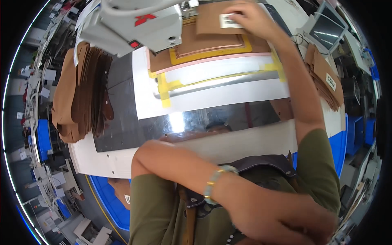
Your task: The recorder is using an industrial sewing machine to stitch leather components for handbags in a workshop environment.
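My right hand (255, 20) reaches to the far side of the table and grips a flat brown panel (210, 20). Its fingertips lie at a white label (229, 21) on that panel. The panel overlaps a yellow-edged frame (212, 56) on a brown base with a pink border. A grey-white machine head (134, 30) stands just left of them. Bent across my body, my left arm wears a watch (218, 183). My left hand (286, 216) is at the lower right, over my sleeve, with its fingers smeared by motion.
Under the frame lies a white sheet (212, 98) with yellow tape, on a shiny dark plate (118, 118). Stacked brown pieces (77, 94) stand at left; a smaller labelled stack (322, 77) lies at right near a screen (328, 29). Blue bins (106, 200) sit below the table edge.
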### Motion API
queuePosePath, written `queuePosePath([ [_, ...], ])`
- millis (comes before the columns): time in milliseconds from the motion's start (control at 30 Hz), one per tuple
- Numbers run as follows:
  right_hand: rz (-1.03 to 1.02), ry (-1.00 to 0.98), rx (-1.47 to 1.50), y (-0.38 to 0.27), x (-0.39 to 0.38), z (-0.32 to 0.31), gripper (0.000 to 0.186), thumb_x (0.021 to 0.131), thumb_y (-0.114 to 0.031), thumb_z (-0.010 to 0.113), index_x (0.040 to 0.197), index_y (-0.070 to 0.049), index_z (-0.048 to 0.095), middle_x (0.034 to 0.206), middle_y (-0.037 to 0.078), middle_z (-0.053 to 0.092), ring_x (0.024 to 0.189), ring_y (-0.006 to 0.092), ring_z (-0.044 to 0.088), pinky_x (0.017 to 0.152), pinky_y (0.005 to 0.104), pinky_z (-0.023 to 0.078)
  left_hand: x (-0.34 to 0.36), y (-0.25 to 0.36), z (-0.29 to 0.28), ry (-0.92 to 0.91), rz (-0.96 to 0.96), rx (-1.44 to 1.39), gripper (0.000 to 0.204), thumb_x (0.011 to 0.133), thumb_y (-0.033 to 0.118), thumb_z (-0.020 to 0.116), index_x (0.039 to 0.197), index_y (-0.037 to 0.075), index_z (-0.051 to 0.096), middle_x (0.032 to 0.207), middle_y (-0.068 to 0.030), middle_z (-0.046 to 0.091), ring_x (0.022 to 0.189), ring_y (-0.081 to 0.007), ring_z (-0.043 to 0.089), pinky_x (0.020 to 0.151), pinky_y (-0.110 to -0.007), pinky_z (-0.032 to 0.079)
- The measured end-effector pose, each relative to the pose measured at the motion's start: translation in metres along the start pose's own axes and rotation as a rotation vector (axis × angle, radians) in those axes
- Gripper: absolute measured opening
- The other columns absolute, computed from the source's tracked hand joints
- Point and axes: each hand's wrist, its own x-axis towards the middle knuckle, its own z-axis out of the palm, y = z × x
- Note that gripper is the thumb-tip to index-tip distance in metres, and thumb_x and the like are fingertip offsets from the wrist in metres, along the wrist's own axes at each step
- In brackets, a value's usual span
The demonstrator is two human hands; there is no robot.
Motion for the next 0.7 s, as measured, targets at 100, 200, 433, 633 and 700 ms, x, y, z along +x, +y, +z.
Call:
queuePosePath([
  [100, 0.043, -0.077, -0.048, -0.022, 0.029, 0.052, 0.018, 0.098, -0.015, 0.071, 0.112, -0.010, 0.081, 0.113, 0.009, 0.074, 0.105, 0.0260, 0.065, 0.096, 0.0426, 0.054, -0.060, 0.018, -0.034, 0.286, -0.060, 0.642, 0.023, 0.106, 0.007, 0.056, 0.121, -0.003, 0.071, 0.119, -0.0177, 0.072, 0.112, -0.0353, 0.068, 0.099, -0.042, 0.053],
  [200, 0.010, -0.090, -0.017, -0.035, 0.033, 0.074, 0.016, 0.094, -0.014, 0.073, 0.106, -0.009, 0.083, 0.113, 0.009, 0.075, 0.113, 0.0288, 0.063, 0.100, 0.0438, 0.053, -0.143, 0.053, -0.051, 0.975, -0.371, 1.193, 0.020, 0.104, 0.007, 0.058, 0.113, 0.000, 0.074, 0.112, -0.0143, 0.076, 0.106, -0.0250, 0.071, 0.097, -0.039, 0.054],
  [433, -0.067, -0.052, 0.079, -0.036, 0.032, 0.076, 0.014, 0.093, -0.014, 0.074, 0.103, -0.009, 0.083, 0.105, 0.005, 0.077, 0.111, 0.0271, 0.064, 0.097, 0.0426, 0.055, -0.291, 0.137, -0.109, 1.384, -0.409, 2.039, 0.020, 0.105, 0.005, 0.058, 0.117, -0.002, 0.072, 0.120, -0.0136, 0.073, 0.111, -0.0257, 0.068, 0.095, -0.037, 0.052],
  [633, -0.077, -0.097, 0.133, -0.034, 0.032, 0.089, 0.018, 0.087, -0.008, 0.070, 0.100, -0.010, 0.083, 0.101, 0.006, 0.078, 0.112, 0.0274, 0.065, 0.092, 0.0437, 0.056, -0.310, 0.170, -0.171, 1.058, -0.616, 2.318, 0.024, 0.105, 0.007, 0.060, 0.123, -0.008, 0.067, 0.134, -0.0243, 0.066, 0.126, -0.0407, 0.061, 0.106, -0.046, 0.047],
  [700, -0.096, -0.061, 0.154, -0.033, 0.029, 0.093, 0.026, 0.082, -0.004, 0.066, 0.099, -0.011, 0.083, 0.099, 0.007, 0.079, 0.112, 0.0277, 0.066, 0.090, 0.0448, 0.057, -0.302, 0.171, -0.187, 1.142, -0.674, 2.206, 0.027, 0.106, 0.009, 0.059, 0.126, -0.008, 0.066, 0.135, -0.0242, 0.067, 0.131, -0.0395, 0.060, 0.109, -0.045, 0.045],
])
